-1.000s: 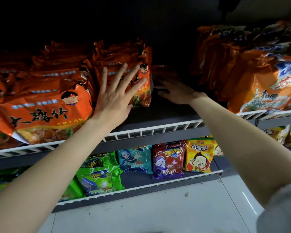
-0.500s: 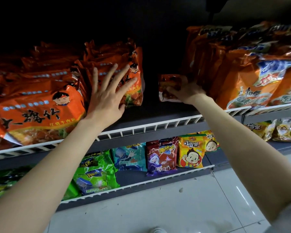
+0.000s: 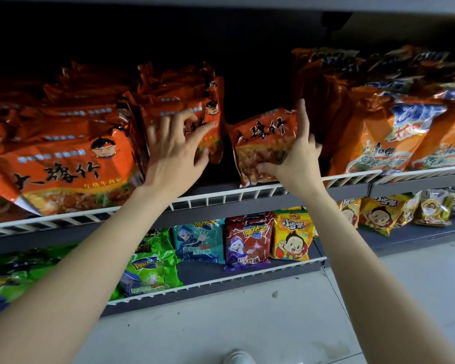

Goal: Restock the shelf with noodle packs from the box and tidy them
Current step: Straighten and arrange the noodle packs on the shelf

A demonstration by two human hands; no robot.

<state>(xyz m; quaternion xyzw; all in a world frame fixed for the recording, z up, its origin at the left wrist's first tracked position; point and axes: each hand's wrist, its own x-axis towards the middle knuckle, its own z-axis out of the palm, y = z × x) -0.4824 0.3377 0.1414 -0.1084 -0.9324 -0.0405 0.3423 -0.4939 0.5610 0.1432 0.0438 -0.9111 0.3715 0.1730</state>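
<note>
Your right hand (image 3: pixel 297 156) grips a single orange noodle pack (image 3: pixel 260 143): the thumb pinches its lower front near the bottom edge, the index finger points up along its right side, and the other fingers are hidden behind it. The pack stands nearly upright at the front of the upper shelf (image 3: pixel 247 191), its bottom edge just behind the white wire rail (image 3: pixel 221 198), in the dark gap between two groups of stock.

Your left hand (image 3: pixel 176 151) is just beside it to the left, fingers spread and slightly bent, pressing on the face of the front pack in a standing row of matching orange packs (image 3: pixel 179 101). It holds nothing. A narrow dark gap separates that row from the pack in your right hand.

Farther left, more of the same orange packs (image 3: pixel 63 158) lie tilted and stacked against the rail. To the right of the held pack, a different brand of orange packs with blue lettering (image 3: pixel 384 137) fills the shelf.

Below, the lower shelf (image 3: pixel 208 274) carries green snack bags (image 3: pixel 150 264), a teal bag (image 3: pixel 199 240), a purple-red bag (image 3: pixel 247 240) and a yellow cartoon bag (image 3: pixel 292 239), with more yellow bags (image 3: pixel 378 214) farther right. Pale floor tiles (image 3: pixel 247 324) lie beneath, and a white shoe tip (image 3: pixel 238 357) shows at the bottom edge.
</note>
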